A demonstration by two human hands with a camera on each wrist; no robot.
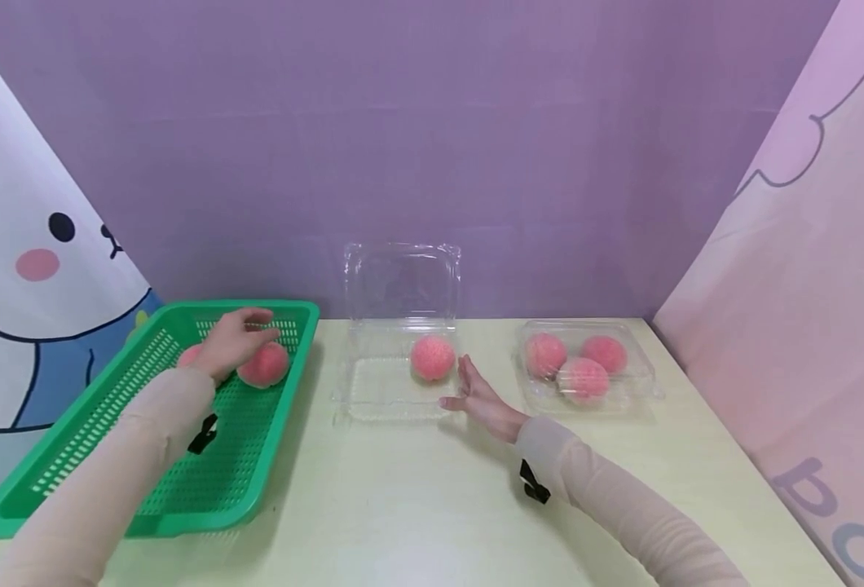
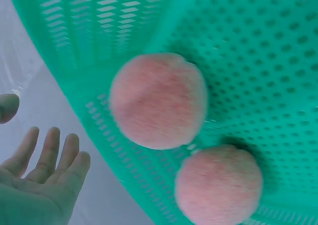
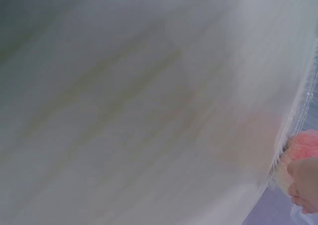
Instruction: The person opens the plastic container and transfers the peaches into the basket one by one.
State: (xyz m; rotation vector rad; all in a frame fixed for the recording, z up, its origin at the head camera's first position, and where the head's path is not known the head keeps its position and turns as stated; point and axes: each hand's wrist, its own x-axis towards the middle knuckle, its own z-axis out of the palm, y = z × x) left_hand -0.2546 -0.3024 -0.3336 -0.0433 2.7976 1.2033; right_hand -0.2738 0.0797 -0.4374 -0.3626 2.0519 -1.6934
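Observation:
My left hand (image 1: 232, 344) hovers over the far end of the green basket (image 1: 301, 391), beside two pink fuzzy peaches. One peach (image 1: 266, 367) sits just right of the hand; the other peach (image 1: 188, 355) is partly covered by it. In the left wrist view, the fingers (image 2: 48, 153) are spread and hold nothing, apart from both peaches. At the table's middle, a clear plastic clamshell box (image 1: 381, 391) stands with its lid raised and a single peach (image 1: 433, 358) in its back right corner. Against its right side is my right hand (image 1: 485, 403), fingers extended; whether they touch cannot be told.
A second clear box (image 1: 623, 399), lid down, holds three peaches (image 1: 585, 379) at the right of the table (image 1: 403, 505). A purple curtain (image 1: 432, 147) rises behind the table. Printed cloths (image 1: 806, 326) hang on both sides.

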